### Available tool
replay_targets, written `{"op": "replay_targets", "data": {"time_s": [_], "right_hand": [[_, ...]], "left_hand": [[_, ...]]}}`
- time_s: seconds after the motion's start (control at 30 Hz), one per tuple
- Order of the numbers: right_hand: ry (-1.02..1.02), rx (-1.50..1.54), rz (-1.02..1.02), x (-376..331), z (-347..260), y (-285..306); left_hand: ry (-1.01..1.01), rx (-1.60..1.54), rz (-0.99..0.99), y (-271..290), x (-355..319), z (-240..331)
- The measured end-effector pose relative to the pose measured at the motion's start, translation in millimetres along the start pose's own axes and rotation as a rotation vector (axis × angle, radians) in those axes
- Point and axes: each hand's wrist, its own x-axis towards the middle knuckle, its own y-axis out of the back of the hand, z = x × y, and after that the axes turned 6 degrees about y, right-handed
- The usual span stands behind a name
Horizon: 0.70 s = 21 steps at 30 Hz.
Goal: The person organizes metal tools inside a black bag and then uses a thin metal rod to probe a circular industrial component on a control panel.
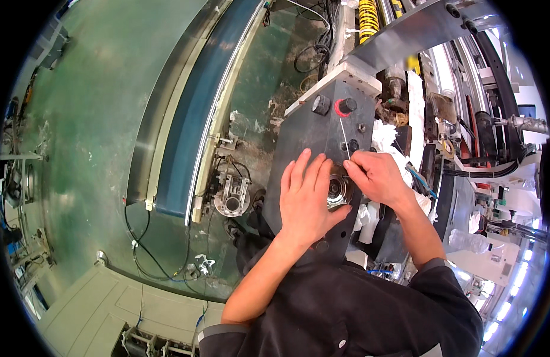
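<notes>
My right hand (pixel 376 175) is closed in a pinch on a thin metal rod (pixel 345 138), whose far end reaches up toward a black knob with a red collar (pixel 345 107). I cannot tell what kind of tool the rod is. My left hand (pixel 308 193) lies with its fingers stretched out on the dark grey machine plate (pixel 293 140). Its thumb and fingers frame a round metal fitting with a ringed centre (pixel 335 189). The fitting is partly hidden by both hands, and so is the rod's near end.
Left of the plate runs a blue conveyor belt (pixel 198 113) with a metal side rail. A metal bracket with a round hole (pixel 232 205) sits beside its end. Rollers, white rags (pixel 385 137) and hoses crowd the right. Cables (pixel 150 268) trail on the green floor.
</notes>
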Motion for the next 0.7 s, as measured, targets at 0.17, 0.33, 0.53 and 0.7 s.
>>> {"op": "replay_targets", "data": {"time_s": [0.17, 0.33, 0.53, 0.7], "right_hand": [[0.232, -0.153, -0.05, 7, 4, 7], [0.419, -0.249, -0.184, 21, 6, 17], [0.296, -0.118, -0.215, 22, 5, 13], [0.191, -0.126, -0.171, 15, -2, 8]], "left_hand": [[-0.014, -0.019, 0.019, -3, 0, -2], [-0.021, -0.005, 0.024, -3, 0, -3], [-0.018, -0.021, 0.048, -4, 0, -4], [-0.01, -0.03, 0.076, -8, -3, -5]]}}
